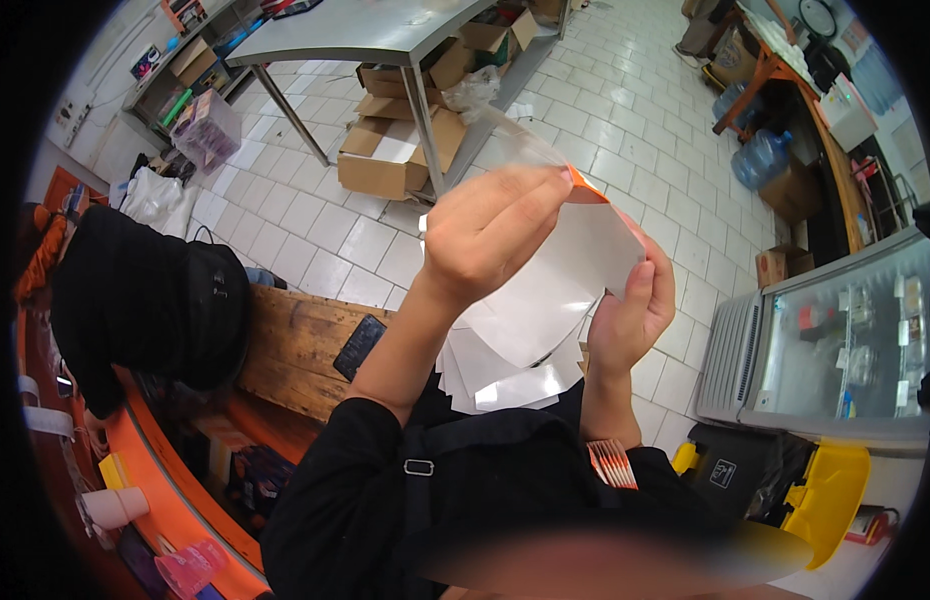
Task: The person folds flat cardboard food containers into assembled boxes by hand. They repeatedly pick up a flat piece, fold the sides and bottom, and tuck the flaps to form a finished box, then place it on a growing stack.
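Raised in front of me is a curved sheet point(575, 245), white on the side toward me, with orange print showing at its upper edge. My left hand point(495, 230) pinches that orange edge between fingertips and thumb. A blurred translucent strip point(525, 140) sticks up beyond the left hand; I cannot tell if it is part of the sheet. My right hand point(630, 310) grips the sheet's right edge, thumb on the near side. Below, a loose pile of white glossy sheets point(505, 385) lies over my lap. Small orange-and-white strips point(612, 465) fan out by my right sleeve.
To the left, a wooden bench point(295, 345) bears a dark phone point(361, 345); a person in black point(145, 300) sits beyond. A steel table point(365, 35) stands ahead over cardboard boxes point(385, 170). A glass-topped freezer point(835, 340) and a black-and-yellow bin point(735, 475) are right.
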`<state>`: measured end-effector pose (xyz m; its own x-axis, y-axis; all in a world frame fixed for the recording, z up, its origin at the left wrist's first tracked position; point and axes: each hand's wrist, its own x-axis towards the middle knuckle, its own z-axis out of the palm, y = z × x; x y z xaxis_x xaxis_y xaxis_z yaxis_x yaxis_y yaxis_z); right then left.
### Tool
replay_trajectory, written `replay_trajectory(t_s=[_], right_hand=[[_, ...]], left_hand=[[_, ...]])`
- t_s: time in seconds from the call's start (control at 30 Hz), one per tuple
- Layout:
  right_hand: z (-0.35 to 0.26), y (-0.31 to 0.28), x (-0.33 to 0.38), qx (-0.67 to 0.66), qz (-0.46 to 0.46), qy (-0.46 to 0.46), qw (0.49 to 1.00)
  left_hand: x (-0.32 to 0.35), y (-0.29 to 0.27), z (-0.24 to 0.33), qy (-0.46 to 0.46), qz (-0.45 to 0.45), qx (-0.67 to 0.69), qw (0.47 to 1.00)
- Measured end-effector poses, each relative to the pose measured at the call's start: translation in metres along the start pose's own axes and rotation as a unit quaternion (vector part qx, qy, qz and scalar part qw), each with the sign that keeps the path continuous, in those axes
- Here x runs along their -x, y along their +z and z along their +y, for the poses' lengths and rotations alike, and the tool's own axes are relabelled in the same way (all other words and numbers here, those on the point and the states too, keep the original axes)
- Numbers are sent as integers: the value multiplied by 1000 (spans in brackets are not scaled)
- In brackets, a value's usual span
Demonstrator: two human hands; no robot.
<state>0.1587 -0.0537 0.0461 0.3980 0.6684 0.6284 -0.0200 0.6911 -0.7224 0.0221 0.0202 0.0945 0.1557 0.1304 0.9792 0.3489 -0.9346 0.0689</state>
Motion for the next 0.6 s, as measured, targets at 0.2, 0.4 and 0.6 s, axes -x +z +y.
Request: replay_trajectory(t_s=[0.2, 0.4, 0.6], right_hand=[[-2, -1, -3, -24, -35, 90, 995], [-1, 1, -2, -33, -62, 107, 992], [-1, 0, -1, -95, -45, 177, 979]], left_hand=[[23, 8, 21, -184, -40, 177, 966], [33, 17, 24, -276, 10, 257, 926], [40, 19, 18, -209, 19, 211, 955]])
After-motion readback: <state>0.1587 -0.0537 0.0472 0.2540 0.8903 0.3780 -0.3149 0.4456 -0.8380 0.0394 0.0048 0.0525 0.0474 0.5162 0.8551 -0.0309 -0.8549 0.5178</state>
